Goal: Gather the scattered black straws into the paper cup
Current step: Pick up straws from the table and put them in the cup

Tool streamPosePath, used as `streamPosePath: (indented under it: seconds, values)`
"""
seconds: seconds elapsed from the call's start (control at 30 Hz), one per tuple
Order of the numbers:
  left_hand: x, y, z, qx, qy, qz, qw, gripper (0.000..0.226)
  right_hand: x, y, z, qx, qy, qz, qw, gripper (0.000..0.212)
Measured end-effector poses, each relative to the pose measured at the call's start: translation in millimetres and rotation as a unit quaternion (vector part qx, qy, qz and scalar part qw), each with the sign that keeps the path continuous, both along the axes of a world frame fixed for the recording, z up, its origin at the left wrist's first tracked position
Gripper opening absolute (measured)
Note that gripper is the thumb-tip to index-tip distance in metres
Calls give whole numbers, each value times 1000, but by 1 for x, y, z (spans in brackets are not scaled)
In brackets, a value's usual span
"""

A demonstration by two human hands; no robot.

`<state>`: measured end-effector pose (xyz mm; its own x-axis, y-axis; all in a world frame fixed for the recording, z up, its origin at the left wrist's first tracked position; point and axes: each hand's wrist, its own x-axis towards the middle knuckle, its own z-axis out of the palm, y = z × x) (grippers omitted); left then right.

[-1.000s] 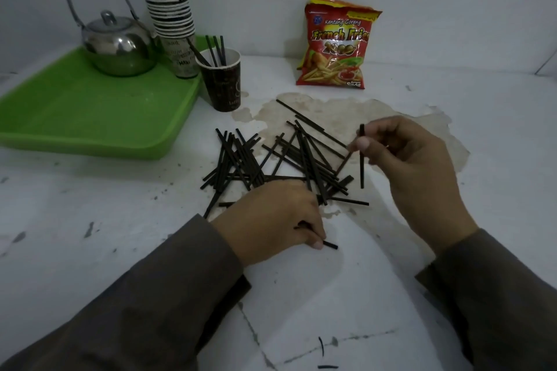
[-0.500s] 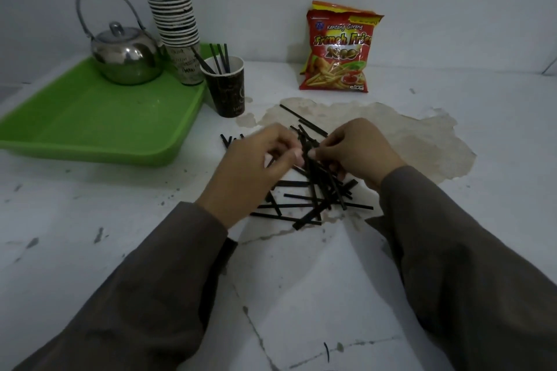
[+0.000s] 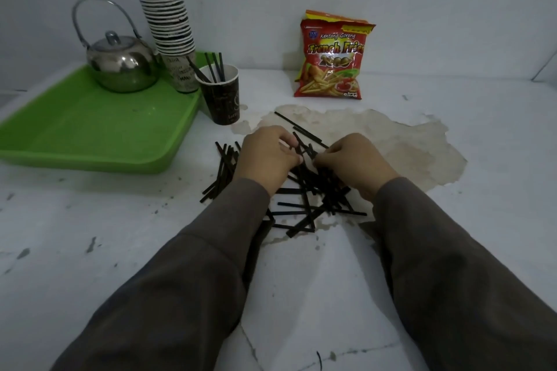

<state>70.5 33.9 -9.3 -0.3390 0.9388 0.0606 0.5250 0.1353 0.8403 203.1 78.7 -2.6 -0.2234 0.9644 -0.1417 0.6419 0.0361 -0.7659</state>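
Several black straws lie in a loose heap on the white table, in front of a dark paper cup that holds a few straws upright. My left hand and my right hand rest on the far part of the heap, fingertips almost meeting. Both hands pinch at straws between thumb and fingers. Two single straws lie just beyond the hands. Part of the heap is hidden under my hands and sleeves.
A green tray at the left carries a steel kettle and a tall stack of paper cups. A red snack bag leans on the back wall. A patch of peeled paint spreads right of the heap.
One second ago the right hand held one straw up and the left pressed at the heap's near edge. Both hands have since come together over the far side of the heap.
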Motion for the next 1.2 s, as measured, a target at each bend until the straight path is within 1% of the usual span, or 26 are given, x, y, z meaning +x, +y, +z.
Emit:
streamPosePath:
  seconds: [0.1,0.2,0.27,0.33,0.4,0.47,0.57,0.6,0.63,0.67,0.7,0.73,0.77,0.87,0.97,1.03,1.07,1.13,1.2]
  values:
    - [10,8,0,-54,138,1,989,17,13,2,-3,-61,130,-27,989,17]
    - [21,18,7,-127,256,-13,958,18,21,2,-4,-93,223,-35,970,13]
    - [25,23,11,-170,297,-27,939,19,21,0,-4,-95,258,-34,961,11]
    - [25,27,13,-183,301,-30,935,18,19,-2,-4,-98,282,-31,954,13]
    - [21,28,13,-179,279,-22,943,18,18,-4,-5,-98,290,-21,952,13]
    - [14,25,14,-173,233,-15,957,23,18,-4,-6,-90,289,-4,953,18]
    - [1,16,12,-137,95,-28,986,24,18,-3,-6,-86,303,13,949,17]
    - [-3,12,12,-127,43,-41,990,22,17,-3,-6,-89,311,15,946,15]
    - [-7,9,12,-116,-28,-53,991,21,17,-3,-6,-95,321,14,942,13]
    - [-11,6,13,-109,-120,-61,985,21,17,-3,-6,-106,333,13,937,12]
    - [-15,4,16,-105,-214,-63,969,21,17,-3,-5,-118,346,13,931,11]
    - [-19,3,18,-97,-279,-64,953,21,16,-4,-3,-129,356,16,926,10]
    - [-24,3,21,-88,-315,-67,943,19,15,-4,-1,-136,361,21,922,10]
    - [-38,-1,30,-34,-374,-76,924,16,13,-4,6,-141,355,48,923,11]
    - [-48,-4,40,32,-401,-79,912,17,5,-2,17,-138,348,94,922,12]
    - [-55,-3,47,85,-394,-73,912,17,-6,1,25,-130,342,114,924,12]
    - [-58,-1,51,111,-381,-63,916,17,-13,2,30,-112,328,118,930,12]
    - [-66,2,62,169,-352,-27,920,17,-28,8,41,-54,293,114,948,13]
    - [-75,7,74,241,-331,4,912,19,-46,15,52,1,286,96,954,12]
